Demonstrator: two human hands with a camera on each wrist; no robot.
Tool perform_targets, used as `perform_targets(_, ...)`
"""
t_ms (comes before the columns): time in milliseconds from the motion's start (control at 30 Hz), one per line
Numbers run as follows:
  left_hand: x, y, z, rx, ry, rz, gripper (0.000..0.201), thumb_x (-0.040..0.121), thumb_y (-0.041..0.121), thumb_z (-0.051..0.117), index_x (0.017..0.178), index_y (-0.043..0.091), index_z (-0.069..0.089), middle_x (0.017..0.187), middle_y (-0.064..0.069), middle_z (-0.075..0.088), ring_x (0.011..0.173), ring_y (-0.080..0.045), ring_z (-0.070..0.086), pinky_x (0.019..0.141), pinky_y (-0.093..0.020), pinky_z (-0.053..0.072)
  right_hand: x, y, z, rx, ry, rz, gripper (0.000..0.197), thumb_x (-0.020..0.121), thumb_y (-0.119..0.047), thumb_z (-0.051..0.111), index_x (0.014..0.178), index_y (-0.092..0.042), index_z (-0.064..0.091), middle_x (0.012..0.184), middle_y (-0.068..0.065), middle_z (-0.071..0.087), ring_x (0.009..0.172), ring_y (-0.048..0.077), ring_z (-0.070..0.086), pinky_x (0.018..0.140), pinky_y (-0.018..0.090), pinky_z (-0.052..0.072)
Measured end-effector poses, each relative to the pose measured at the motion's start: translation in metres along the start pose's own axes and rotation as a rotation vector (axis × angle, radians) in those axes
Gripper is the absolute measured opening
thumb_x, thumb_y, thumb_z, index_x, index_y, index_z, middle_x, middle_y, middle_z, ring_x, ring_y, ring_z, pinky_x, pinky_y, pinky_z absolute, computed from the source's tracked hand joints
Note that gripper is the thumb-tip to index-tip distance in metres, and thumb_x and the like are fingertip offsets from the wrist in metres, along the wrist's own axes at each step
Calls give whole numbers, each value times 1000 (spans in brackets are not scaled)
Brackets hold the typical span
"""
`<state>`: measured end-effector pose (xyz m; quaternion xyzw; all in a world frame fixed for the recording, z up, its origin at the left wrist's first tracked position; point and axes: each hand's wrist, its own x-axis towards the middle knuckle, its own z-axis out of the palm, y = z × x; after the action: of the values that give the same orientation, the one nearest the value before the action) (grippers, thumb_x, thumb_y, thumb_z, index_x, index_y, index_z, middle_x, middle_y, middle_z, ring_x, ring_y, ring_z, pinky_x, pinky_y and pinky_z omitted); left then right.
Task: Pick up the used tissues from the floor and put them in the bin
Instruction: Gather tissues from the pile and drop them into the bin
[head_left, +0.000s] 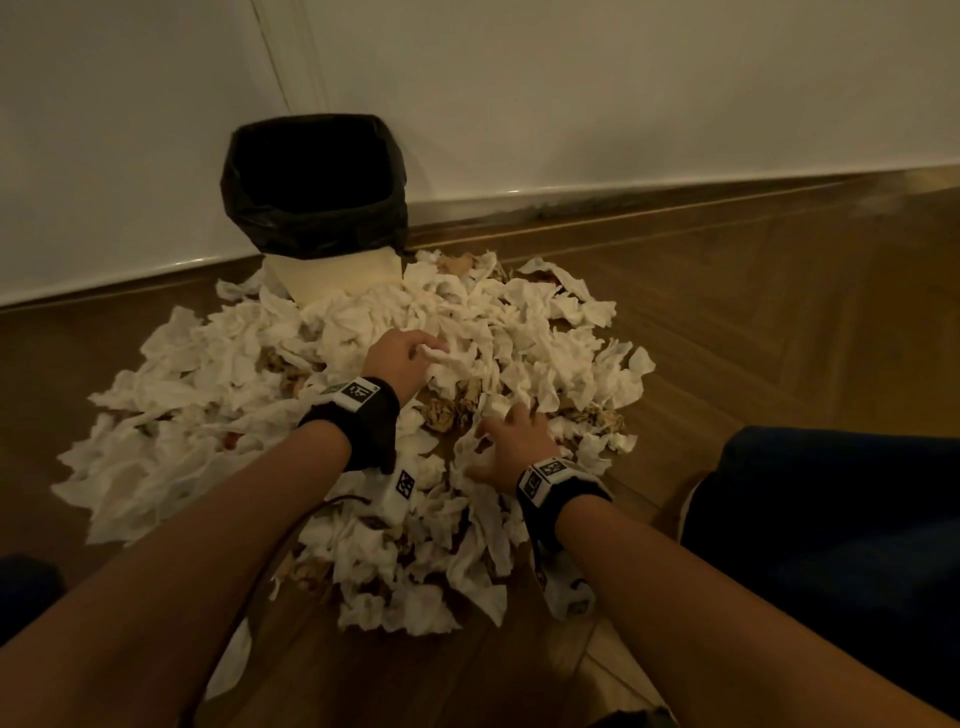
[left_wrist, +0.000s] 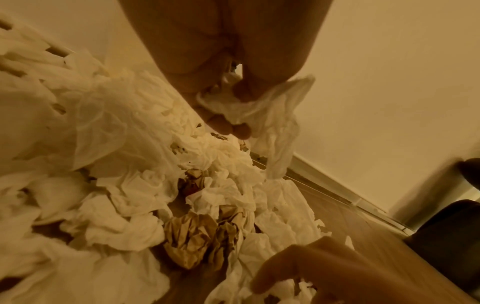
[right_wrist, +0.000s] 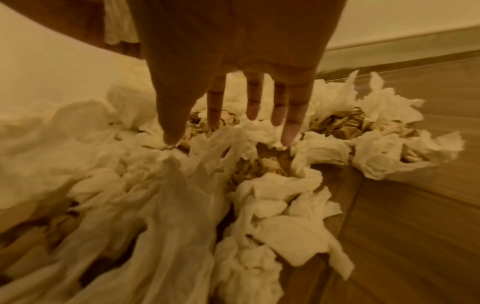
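Note:
A wide heap of crumpled white tissues (head_left: 291, 395) with some brown paper balls (head_left: 441, 413) covers the wooden floor before a cream bin with a black liner (head_left: 317, 187). My left hand (head_left: 410, 358) is over the middle of the heap, fingers curled round a white tissue (left_wrist: 267, 115) that hangs from them. My right hand (head_left: 511, 436) hovers lower and to the right, its fingers (right_wrist: 255, 102) straight and spread just above the tissues (right_wrist: 259, 127), holding nothing.
The bin stands against a white wall (head_left: 623, 78) with a skirting board. Bare wooden floor (head_left: 779, 312) lies right of the heap. A dark-clothed knee (head_left: 831, 519) is at the right, and a dark cable (head_left: 291, 535) runs from the left wrist.

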<state>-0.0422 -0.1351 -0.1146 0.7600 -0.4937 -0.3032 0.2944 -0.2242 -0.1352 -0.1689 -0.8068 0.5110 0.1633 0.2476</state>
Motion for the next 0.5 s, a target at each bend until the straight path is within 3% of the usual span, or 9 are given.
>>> perform_targets(67,1,-1,-1,-66,-4,-30,29,91,7,40,91,12,69,114,-18,62,102,-37,56,74,-28,44,2,-5,9,-47,-90,14,82,67,-70,64,136,-38,33,148,8,9,133,46,15,104,57,33)
perform_targets(133,1,0,-2,-132,-24,-50,28,95,18,41,84,11,65,98,-20,60,87,-34,57,69,-31,44,2,-9,16,-99,-157,29,88,64,-69,67,138,-42,27,148,5,2,133,48,13,101,59,35)
perform_targets(200,0,-1,-2,-117,-31,-46,37,95,38,47,71,11,57,74,-10,54,69,-23,51,61,-27,37,2,-14,18,-114,-163,62,78,72,-54,71,136,-38,30,146,4,2,131,47,14,96,58,40)
perform_targets(233,0,-3,-1,-63,-20,-40,40,91,44,52,69,11,55,72,-4,52,67,-18,48,63,-26,36,2,-16,18,-103,-138,78,64,79,-41,68,134,-32,36,145,6,6,130,44,18,95,56,42)
perform_targets(333,-2,-6,-2,107,11,-14,24,86,35,64,80,13,55,96,-4,55,83,-16,48,72,-24,36,4,-19,11,-67,-53,52,33,93,-12,50,126,-10,51,137,14,29,124,36,36,98,45,44)
perform_targets(433,-3,-7,-5,97,23,-2,9,90,20,59,89,11,61,117,-9,60,98,-23,56,74,-23,38,7,-15,-7,45,73,32,27,95,-5,43,116,-2,60,126,17,46,114,32,50,98,36,43)
perform_targets(500,-3,-8,-8,55,25,-32,11,92,11,53,99,11,62,128,-9,56,112,-25,53,78,-21,38,9,-11,-23,148,140,75,29,94,-3,41,113,-1,64,120,18,56,109,32,55,93,32,43)
